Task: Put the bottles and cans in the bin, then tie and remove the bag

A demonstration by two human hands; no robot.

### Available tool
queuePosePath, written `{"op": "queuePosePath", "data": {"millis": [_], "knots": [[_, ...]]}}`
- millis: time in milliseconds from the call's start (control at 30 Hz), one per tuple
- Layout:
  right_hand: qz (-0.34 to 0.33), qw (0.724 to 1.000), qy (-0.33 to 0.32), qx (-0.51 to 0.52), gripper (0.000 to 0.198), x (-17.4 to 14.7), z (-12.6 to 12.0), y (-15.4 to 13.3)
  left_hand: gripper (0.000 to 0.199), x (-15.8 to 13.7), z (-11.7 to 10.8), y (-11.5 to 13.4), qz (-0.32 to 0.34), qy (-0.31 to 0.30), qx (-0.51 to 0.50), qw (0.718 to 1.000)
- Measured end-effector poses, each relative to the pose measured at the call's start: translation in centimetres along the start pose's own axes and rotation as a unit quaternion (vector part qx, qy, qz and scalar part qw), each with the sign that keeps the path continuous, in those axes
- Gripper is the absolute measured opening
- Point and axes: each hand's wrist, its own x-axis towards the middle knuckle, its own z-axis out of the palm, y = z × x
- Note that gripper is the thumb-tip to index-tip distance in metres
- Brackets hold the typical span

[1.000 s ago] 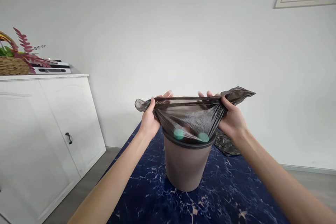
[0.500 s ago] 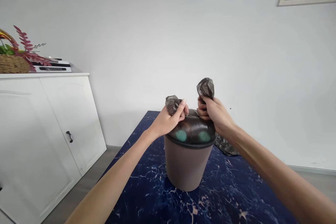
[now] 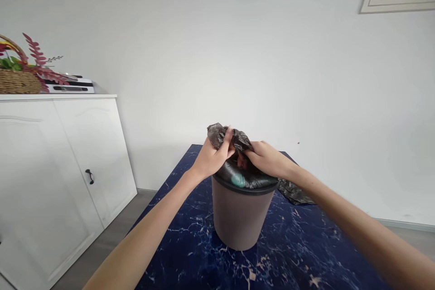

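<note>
A greyish-brown trash can with a dark rim stands upright on the blue marbled table. Its black, thin garbage bag bulges at the top, and a green patch shows through the film. My left hand is closed round one gathered end of the bag, thumb upward. Close beside it, my right hand grips the other bunched end, which lies across towards the left hand. The right fingertips are partly hidden under the plastic.
The dark blue table bears another crumpled black bag just right of the can. At left stands a white cabinet topped by a wicker basket with plants and a white device. A pale wall rises behind.
My right hand has come down and left, bringing its bunched bag end over to my left hand. My left hand has moved only slightly, still gripping its end.
</note>
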Motion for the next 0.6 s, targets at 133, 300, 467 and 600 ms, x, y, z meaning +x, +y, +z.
{"op": "queuePosePath", "data": {"millis": [133, 300, 467, 600], "knots": [[0.022, 0.995, 0.025, 0.090, 0.031, 0.3, 0.1, -0.1, 0.048, -0.2, 0.2, 0.5, 0.019, 0.001, -0.019, 1.000], [0.009, 0.954, 0.088, 0.285, 0.028, 0.7, -1.2, -0.9, 0.049, -0.4, -0.5, 0.5, -0.001, -0.123, 0.026, 0.992], [-0.010, 0.911, 0.102, 0.399, 0.025, 0.3, -2.5, -1.2, 0.052, 0.1, -0.8, -0.1, -0.002, -0.177, 0.137, 0.975], [-0.018, 0.937, 0.084, 0.339, 0.034, -0.3, -2.1, -1.2, 0.051, 0.5, -0.2, -0.6, -0.021, -0.186, 0.158, 0.969]]}}
